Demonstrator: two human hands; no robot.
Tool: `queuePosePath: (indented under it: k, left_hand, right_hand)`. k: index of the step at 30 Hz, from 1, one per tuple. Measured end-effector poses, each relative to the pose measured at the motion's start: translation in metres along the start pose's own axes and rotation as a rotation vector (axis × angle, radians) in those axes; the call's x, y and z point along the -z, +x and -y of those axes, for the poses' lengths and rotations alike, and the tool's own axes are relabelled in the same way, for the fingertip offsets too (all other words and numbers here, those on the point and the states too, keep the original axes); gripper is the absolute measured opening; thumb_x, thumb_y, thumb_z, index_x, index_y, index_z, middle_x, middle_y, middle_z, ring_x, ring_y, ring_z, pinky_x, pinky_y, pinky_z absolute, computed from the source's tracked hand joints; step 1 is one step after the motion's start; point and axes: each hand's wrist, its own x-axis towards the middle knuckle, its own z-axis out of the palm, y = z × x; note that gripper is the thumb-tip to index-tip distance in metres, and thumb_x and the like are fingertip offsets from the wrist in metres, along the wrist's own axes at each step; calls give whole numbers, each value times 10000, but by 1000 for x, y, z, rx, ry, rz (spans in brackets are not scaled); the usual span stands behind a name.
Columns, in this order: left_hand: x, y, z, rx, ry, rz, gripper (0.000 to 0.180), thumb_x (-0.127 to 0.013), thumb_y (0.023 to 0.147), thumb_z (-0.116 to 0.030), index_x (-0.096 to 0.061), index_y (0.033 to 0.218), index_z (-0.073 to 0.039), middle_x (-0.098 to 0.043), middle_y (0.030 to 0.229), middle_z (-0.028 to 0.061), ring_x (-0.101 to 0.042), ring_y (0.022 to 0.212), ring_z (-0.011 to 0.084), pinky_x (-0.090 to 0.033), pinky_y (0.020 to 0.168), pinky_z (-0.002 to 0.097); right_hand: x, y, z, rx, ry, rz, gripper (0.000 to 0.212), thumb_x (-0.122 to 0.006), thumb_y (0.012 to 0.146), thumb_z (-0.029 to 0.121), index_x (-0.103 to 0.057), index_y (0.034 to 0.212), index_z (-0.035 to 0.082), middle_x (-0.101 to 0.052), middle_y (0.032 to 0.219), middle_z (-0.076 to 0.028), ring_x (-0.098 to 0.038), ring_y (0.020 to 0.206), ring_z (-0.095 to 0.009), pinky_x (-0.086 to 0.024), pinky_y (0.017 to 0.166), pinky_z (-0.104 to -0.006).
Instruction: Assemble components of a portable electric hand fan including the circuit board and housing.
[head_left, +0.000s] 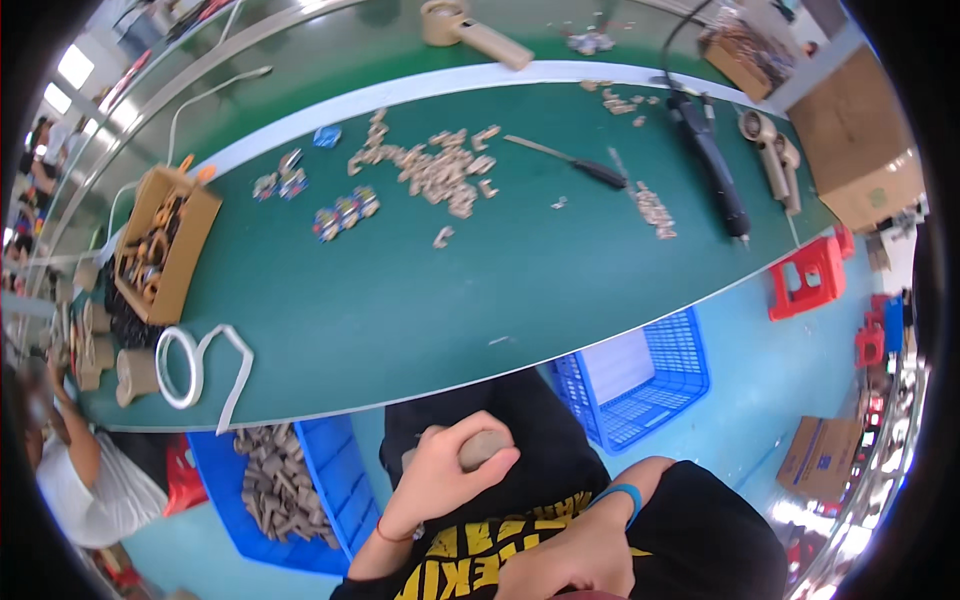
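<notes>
My left hand point(455, 472) is over my lap, its fingers wrapped round a grey-beige rounded plastic piece point(483, 450). The piece looks like the housings in the blue bin, though most of it is hidden in my palm. Close to my body at the lower edge, my right hand point(575, 555) is bent inward, a blue band round its wrist. Its fingertips are hidden, so I cannot make out whether it holds anything. On the green table ahead lies a heap of small beige parts point(440, 175). A black-handled screwdriver point(598, 173) rests to the right of the heap.
A black electric screwdriver point(712, 165) and beige handheld devices point(768, 155) lie at the right. Small coloured assemblies point(347, 212), a parts carton point(190, 245) and a white tape roll point(178, 368) are at the left. Below stand a blue bin point(335, 480) of housings and a blue basket point(690, 350).
</notes>
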Motion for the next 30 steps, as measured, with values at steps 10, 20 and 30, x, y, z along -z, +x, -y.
queuePosePath:
  k: [10, 20, 30]
  left_hand:
    - [7, 1, 0, -11, -49, 40, 121, -692, 860, -128, -624, 909, -41, -651, 760, 48, -618, 680, 128, -487, 664, 250]
    - [5, 5, 2, -52, -56, 39, 211, -680, 893, -257, -587, 888, -67, -614, 654, 79, -615, 575, 214, -462, 567, 300]
    - [7, 3, 6, -77, -26, 1, 203, -674, 893, -264, -586, 877, -82, -605, 668, 65, -614, 604, 212, -479, 605, 324]
  right_hand:
    - [15, 2, -6, 46, 62, 319, 521, -805, 803, 344, -618, 1126, -20, -662, 995, -170, -650, 836, -288, -496, 707, -358]
    - [7, -12, -46, 8, 425, 209, 812, -859, 753, 261, -439, 1354, -89, -579, 1224, -97, -539, 1030, -115, -477, 842, -297]
    - [12, 31, 13, -49, 383, 212, 313, -826, 790, 235, -606, 879, 31, -632, 773, -93, -587, 653, -211, -424, 556, -312]
